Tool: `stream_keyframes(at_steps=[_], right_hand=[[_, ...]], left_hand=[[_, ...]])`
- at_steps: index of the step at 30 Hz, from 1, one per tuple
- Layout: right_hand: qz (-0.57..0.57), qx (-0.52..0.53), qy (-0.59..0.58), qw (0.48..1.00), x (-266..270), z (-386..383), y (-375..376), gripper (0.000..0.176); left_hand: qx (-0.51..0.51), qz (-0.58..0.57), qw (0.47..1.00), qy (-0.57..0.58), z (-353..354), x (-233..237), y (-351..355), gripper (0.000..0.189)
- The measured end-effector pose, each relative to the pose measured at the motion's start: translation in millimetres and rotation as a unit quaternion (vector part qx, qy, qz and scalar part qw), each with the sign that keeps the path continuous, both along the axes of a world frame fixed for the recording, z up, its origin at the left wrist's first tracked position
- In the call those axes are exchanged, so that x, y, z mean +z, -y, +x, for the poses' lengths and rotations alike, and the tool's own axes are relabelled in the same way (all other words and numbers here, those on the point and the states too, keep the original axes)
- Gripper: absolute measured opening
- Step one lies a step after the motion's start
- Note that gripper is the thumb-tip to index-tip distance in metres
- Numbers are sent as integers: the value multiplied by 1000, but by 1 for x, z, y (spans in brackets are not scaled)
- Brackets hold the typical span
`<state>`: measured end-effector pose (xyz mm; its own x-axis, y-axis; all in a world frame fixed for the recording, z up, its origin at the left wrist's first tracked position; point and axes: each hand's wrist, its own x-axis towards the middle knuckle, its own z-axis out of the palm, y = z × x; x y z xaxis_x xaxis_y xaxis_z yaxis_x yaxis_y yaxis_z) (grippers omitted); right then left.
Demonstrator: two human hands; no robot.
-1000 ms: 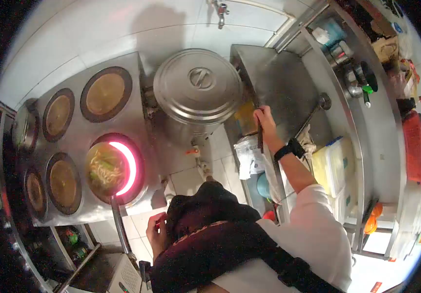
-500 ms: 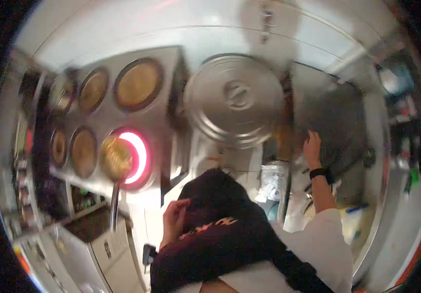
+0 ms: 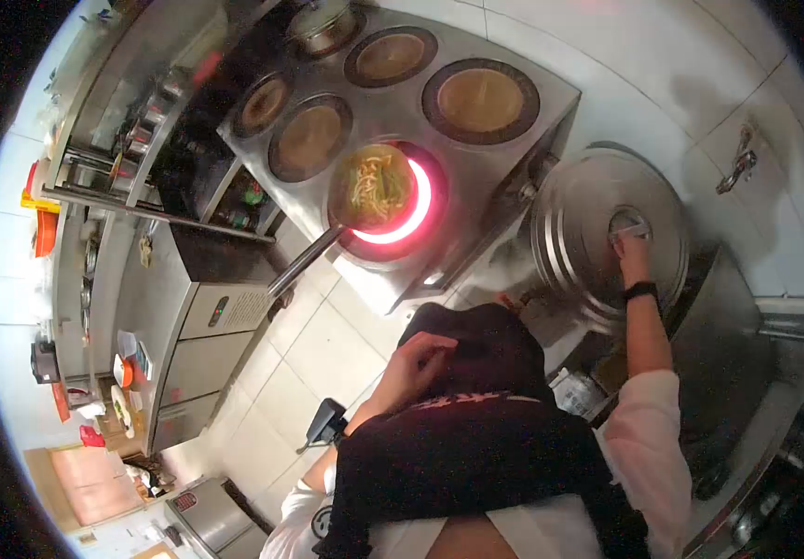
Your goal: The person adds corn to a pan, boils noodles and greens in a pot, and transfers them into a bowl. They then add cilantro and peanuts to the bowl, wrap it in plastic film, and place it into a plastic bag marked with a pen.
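My right hand (image 3: 632,252) is closed on the small handle (image 3: 627,222) in the middle of a big round steel lid (image 3: 588,200). The lid covers a large vessel beside the stove. In front of my black apron (image 3: 476,456) hangs my left hand (image 3: 413,365), its fingers loosely curled together with nothing seen in them. Left of the lid, a pan (image 3: 335,219) rests partly over a glowing red burner (image 3: 425,200). Green vegetables and pale strands (image 3: 372,188) lie in the pan's liquid. Its long handle (image 3: 304,261) points toward the lower left, apart from both hands.
The steel stove (image 3: 551,98) has several round plates, and a lidded pot (image 3: 321,28) stands at its far corner. A wall tap (image 3: 742,163) is at upper right, and a steel sink (image 3: 733,345) is below it. A counter (image 3: 173,279) with cabinets runs along the left.
My right hand has moved from over the sink onto the lid's handle. The view has turned, so the stove and lid appear farther right. My left hand stays before the apron.
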<state>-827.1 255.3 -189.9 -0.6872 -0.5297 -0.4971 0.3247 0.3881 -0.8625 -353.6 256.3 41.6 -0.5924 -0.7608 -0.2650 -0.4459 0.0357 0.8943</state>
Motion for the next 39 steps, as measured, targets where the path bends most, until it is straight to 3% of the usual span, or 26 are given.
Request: stream_keyframes(at_steps=[1, 3, 5, 6, 8, 10, 13, 14, 15, 16, 18, 19, 21, 23, 25, 27, 28, 29, 31, 32, 33, 35, 36, 37, 39], right_hand=[[-2, -4, -6, 1000, -15, -13, 2, 22], [-41, 168, -222, 960, -69, -65, -41, 26], [-29, -23, 16, 999, 52, -26, -51, 29], [-25, -54, -7, 998, 54, -36, -65, 29], [-21, -101, -43, 994, 36, -69, -97, 29], [130, -146, -81, 977, 14, -105, -131, 26], [125, -224, -187, 948, 24, -119, -183, 17], [130, -235, -180, 946, 21, -124, -198, 17], [143, -176, -283, 932, 18, -130, -216, 14], [164, -119, -379, 903, 17, -128, -248, 12], [184, -204, -512, 814, 66, -71, -274, 12], [216, -230, -508, 802, 63, -45, -300, 12], [143, -359, -534, 752, 48, 5, -350, 10], [196, -420, -482, 744, 50, 68, -392, 18], [425, -352, -413, 724, 19, 118, -449, 30], [561, -386, -412, 606, -12, 151, -462, 44], [607, -370, -353, 608, -1, 164, -462, 59], [608, -372, -350, 608, 2, 169, -465, 59], [581, -392, -216, 680, 10, 168, -470, 66], [567, -413, -249, 668, 9, 177, -473, 52], [564, -413, -251, 670, 12, 183, -482, 52], [385, -527, -227, 723, 6, 179, -517, 35], [285, -571, -207, 742, -1, 174, -525, 30], [182, -606, -180, 753, 9, 172, -504, 28], [104, -535, -160, 823, 73, 203, -477, 27]], left_hand=[[19, -1, 1000, 7, 2, -1, 0, 18], [1, 13, 1000, 2, 0, -5, -3, 18], [45, 58, 997, -3, -3, -13, -4, 18], [79, 103, 992, 7, -6, -16, -7, 18], [44, 65, 997, 13, -6, -17, -5, 17], [19, 46, 998, 24, 1, -26, -6, 17], [5, 35, 997, 62, -8, -28, -8, 18], [0, 49, 995, 85, -8, -26, -9, 18], [-20, 51, 994, 95, -9, -25, -7, 18], [-44, 50, 995, 79, -13, -23, -5, 19], [-105, 44, 990, 87, -18, -31, 2, 21], [-130, 16, 986, 105, -23, -25, 3, 21], [-189, -31, 980, 62, -29, -20, 9, 19], [-206, -18, 977, 54, -30, -29, 19, 17], [-254, -15, 967, 31, -32, -32, 28, 15], [-287, -33, 957, -12, -44, -29, 30, 15], [-303, -14, 953, -9, -48, -27, 31, 16], [-318, 4, 948, -5, -49, -26, 33, 17], [-324, -7, 946, 17, -46, -36, 39, 18], [-331, -18, 943, 39, -42, -44, 44, 19], [-329, -20, 944, 38, -39, -56, 46, 19], [-288, 104, 951, 41, -29, -75, 51, 21], [-343, -51, 936, 65, -47, -34, 41, 20], [-325, -57, 942, 68, -46, -38, 41, 20], [-336, -10, 941, -33, -38, -55, 45, 20]])
